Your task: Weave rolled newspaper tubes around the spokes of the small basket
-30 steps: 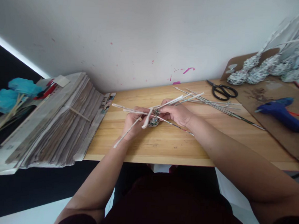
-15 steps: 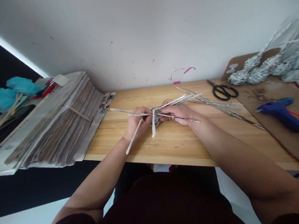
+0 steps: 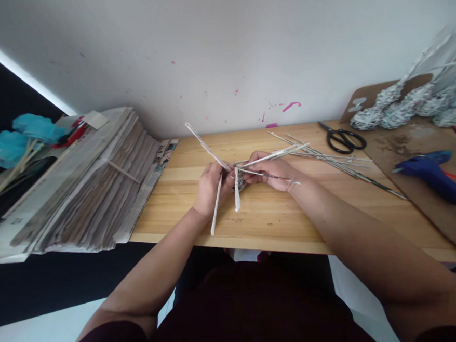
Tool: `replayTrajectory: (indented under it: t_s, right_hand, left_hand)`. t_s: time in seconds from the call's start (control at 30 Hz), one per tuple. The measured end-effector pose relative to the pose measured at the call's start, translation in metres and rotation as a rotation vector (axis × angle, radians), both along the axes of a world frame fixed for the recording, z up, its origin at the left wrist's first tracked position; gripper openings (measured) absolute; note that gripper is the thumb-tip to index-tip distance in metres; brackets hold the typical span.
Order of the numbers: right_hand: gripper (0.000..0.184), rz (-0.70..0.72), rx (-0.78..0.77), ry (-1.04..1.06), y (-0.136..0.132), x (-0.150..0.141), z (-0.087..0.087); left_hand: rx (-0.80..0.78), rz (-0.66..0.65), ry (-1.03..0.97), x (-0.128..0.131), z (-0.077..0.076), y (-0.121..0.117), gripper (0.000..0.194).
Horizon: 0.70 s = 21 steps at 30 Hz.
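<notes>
Between my two hands is a small woven piece of rolled paper (image 3: 239, 183), with several paper strips sticking out from it like spokes. My left hand (image 3: 211, 185) is closed on its left side, fingertips pinching near the base of the strips. One strip (image 3: 204, 146) slants up and left past these fingers, and another strip (image 3: 216, 206) hangs down toward the table's front edge. My right hand (image 3: 271, 170) wraps the right side of the woven piece. A thin strip (image 3: 269, 175) crosses over its fingers toward the wrist. The fingertips of both hands are partly hidden.
Loose paper sticks (image 3: 337, 165) lie right of my hands, near black scissors (image 3: 343, 140). A blue glue gun (image 3: 427, 169) rests on brown cardboard (image 3: 393, 151), with woven paper pieces (image 3: 400, 105) behind. A tall stack of newspaper (image 3: 90, 182) stands at left, beside blue paper flowers (image 3: 35, 129).
The strips at my left hand have shifted: one that pointed left now slants up and away, and the lower one hangs more upright. My right hand stays nearly in place.
</notes>
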State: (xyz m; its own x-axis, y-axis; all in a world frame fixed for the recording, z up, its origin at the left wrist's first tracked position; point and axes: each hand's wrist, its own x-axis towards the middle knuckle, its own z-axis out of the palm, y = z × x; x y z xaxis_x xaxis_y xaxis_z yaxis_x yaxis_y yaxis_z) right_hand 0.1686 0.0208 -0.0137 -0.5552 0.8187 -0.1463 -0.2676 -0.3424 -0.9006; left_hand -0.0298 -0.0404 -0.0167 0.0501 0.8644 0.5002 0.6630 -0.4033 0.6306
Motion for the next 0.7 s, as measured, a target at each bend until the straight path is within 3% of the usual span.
replayTrajectory:
  t_s: [0.27, 0.4, 0.57, 0.7]
  right_hand:
    - [0.026, 0.049, 0.073, -0.006, -0.005, 0.001, 0.001]
    - [0.036, -0.045, 0.177, -0.08, -0.008, -0.006, 0.001]
    - [0.048, -0.184, 0.199, -0.083, -0.012, -0.015, 0.002]
    - [0.044, -0.143, 0.22, -0.073, -0.013, -0.014, 0.004]
  left_hand:
    - [0.017, 0.135, 0.021, 0.011, -0.005, 0.001, 0.012]
    - [-0.019, 0.14, 0.016, 0.013, -0.002, 0.002, 0.011]
    - [-0.062, 0.141, -0.067, 0.014, 0.001, 0.003, 0.01]
    - [-0.104, 0.084, -0.154, 0.012, 0.002, 0.002, 0.013]
